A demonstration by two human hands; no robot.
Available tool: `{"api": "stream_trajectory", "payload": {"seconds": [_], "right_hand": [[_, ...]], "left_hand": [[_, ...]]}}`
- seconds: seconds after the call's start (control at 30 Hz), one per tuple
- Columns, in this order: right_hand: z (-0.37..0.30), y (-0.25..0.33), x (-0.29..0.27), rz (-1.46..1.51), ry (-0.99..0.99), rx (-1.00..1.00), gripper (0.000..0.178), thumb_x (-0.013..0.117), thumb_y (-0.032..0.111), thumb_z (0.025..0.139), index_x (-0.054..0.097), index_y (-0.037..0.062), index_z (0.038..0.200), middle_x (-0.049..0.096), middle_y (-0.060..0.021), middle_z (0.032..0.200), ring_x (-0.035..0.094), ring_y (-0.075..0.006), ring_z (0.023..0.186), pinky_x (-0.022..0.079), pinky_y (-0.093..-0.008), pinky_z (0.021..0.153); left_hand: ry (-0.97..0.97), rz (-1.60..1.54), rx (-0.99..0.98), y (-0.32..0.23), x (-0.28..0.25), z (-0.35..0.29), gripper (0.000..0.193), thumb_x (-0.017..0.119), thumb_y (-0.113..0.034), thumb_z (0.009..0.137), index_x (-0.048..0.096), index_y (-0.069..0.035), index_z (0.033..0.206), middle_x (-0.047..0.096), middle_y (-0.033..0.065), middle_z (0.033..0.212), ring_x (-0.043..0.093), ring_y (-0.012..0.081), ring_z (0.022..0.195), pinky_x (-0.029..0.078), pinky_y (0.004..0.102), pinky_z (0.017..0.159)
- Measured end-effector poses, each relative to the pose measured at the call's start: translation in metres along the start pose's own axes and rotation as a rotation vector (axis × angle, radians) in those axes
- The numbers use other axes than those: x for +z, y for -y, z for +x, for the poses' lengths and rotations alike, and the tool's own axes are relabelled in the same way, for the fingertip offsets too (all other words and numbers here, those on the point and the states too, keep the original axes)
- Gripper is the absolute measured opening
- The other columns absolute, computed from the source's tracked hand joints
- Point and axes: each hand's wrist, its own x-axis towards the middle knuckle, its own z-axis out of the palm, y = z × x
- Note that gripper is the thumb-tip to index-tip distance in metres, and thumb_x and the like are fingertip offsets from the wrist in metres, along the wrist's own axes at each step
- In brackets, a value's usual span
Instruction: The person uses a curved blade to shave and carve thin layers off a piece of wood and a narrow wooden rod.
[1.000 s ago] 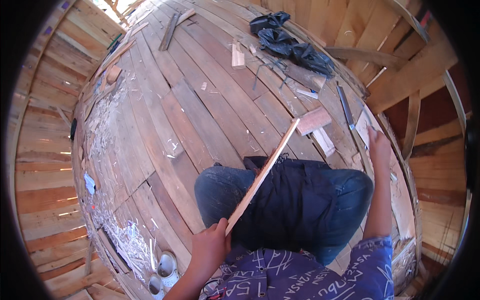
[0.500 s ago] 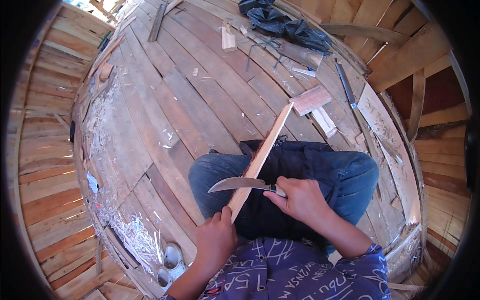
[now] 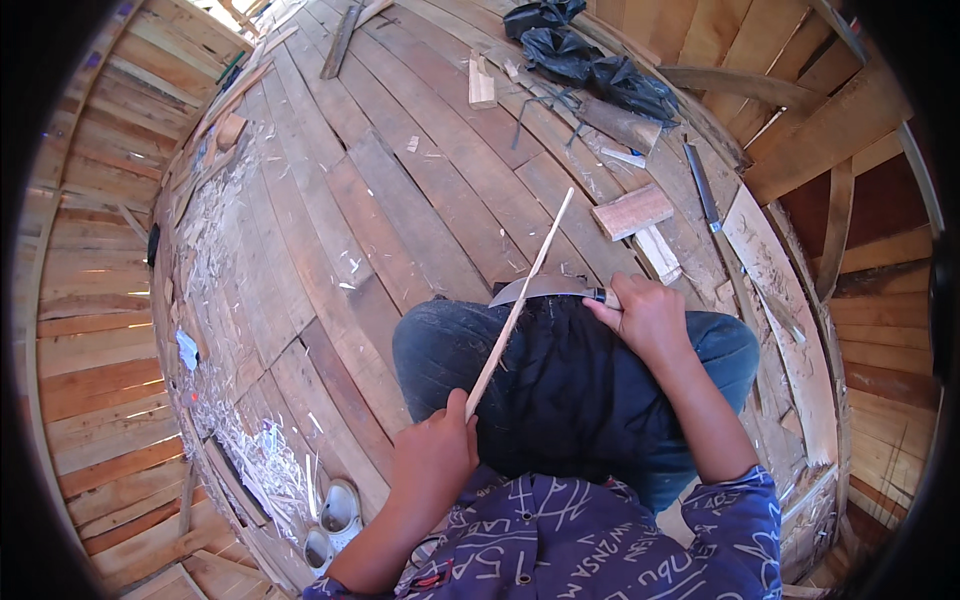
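The left hand (image 3: 440, 445) is closed around the near end of a thin wooden stick (image 3: 497, 345), which slants over the lap toward the far right, its far tip standing out beyond the knees. The right hand (image 3: 645, 315) has its fingers wrapped around the handle of a knife (image 3: 545, 287), whose curved blade points left and crosses the stick; whether the edge touches the wood, I cannot tell. Below both lies a dark cloth (image 3: 570, 400) between the bent knees, which flank the work on the left and right

Just beyond the right hand, on the far side, a pinkish wood block (image 3: 633, 212) and a pale offcut (image 3: 657, 252) take up the floor. Farther right are a long dark tool (image 3: 697, 175) and a broad pale board (image 3: 760, 255) strewn with shavings. Black plastic bags (image 3: 625, 90) lie crumpled at the far right, with a small wood piece (image 3: 481, 85) to their left. On the near left, a heap of shavings (image 3: 265, 460) spreads beside a pair of pale clogs (image 3: 341, 507)
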Motion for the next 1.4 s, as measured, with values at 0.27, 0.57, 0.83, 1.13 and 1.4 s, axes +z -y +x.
{"api": "stream_trajectory", "payload": {"seconds": [0.27, 0.57, 0.83, 1.13, 1.4], "right_hand": [[-0.012, 0.012, -0.026, 0.072, 0.057, 0.017, 0.045, 0.068, 0.052, 0.085, 0.059, 0.0086, 0.077, 0.061, -0.0112, 0.063, 0.064, -0.0307, 0.057, 0.05, -0.0406, 0.049], [-0.021, 0.045, -0.035, 0.319, 0.194, 0.118, 0.042, 0.065, 0.041, 0.092, 0.055, 0.0028, 0.077, 0.06, -0.0177, 0.059, 0.063, -0.0391, 0.058, 0.05, -0.0472, 0.053], [-0.027, 0.061, -0.047, 0.734, 0.468, 0.161, 0.042, 0.06, 0.041, 0.096, 0.059, 0.0006, 0.085, 0.061, -0.023, 0.065, 0.063, -0.0447, 0.066, 0.049, -0.052, 0.059], [-0.009, 0.071, -0.039, 0.461, 0.365, -0.085, 0.045, 0.058, 0.046, 0.096, 0.059, 0.0033, 0.081, 0.063, -0.0157, 0.064, 0.065, -0.0362, 0.061, 0.051, -0.0458, 0.054], [0.048, -0.1, -0.042, -0.122, 0.04, 0.325, 0.034, 0.054, 0.034, 0.097, 0.066, 0.0033, 0.092, 0.065, -0.0182, 0.072, 0.065, -0.036, 0.069, 0.052, -0.0455, 0.064]], "left_hand": [[0.021, -0.012, -0.008, -0.001, 0.0, -0.001, 0.022, 0.065, -0.017, 0.088, 0.051, -0.004, 0.1, 0.063, 0.0159, 0.065, 0.064, 0.0368, 0.058, 0.048, 0.0464, 0.052], [0.012, -0.023, -0.014, -0.001, -0.002, -0.001, 0.025, 0.066, -0.017, 0.088, 0.051, -0.001, 0.101, 0.061, 0.0193, 0.061, 0.064, 0.0402, 0.058, 0.049, 0.0477, 0.053], [0.035, -0.026, -0.02, 0.0, -0.003, 0.0, 0.026, 0.068, -0.017, 0.087, 0.051, -0.002, 0.101, 0.062, 0.0193, 0.063, 0.064, 0.0401, 0.06, 0.049, 0.0485, 0.054], [0.046, -0.019, -0.027, -0.001, -0.002, 0.0, 0.025, 0.068, -0.017, 0.087, 0.051, -0.003, 0.099, 0.063, 0.018, 0.064, 0.065, 0.0398, 0.06, 0.049, 0.049, 0.054], [0.025, -0.118, 0.001, 0.011, -0.005, -0.006, 0.024, 0.068, -0.016, 0.087, 0.051, -0.004, 0.099, 0.062, 0.0185, 0.065, 0.064, 0.0409, 0.06, 0.048, 0.0493, 0.054]]}}
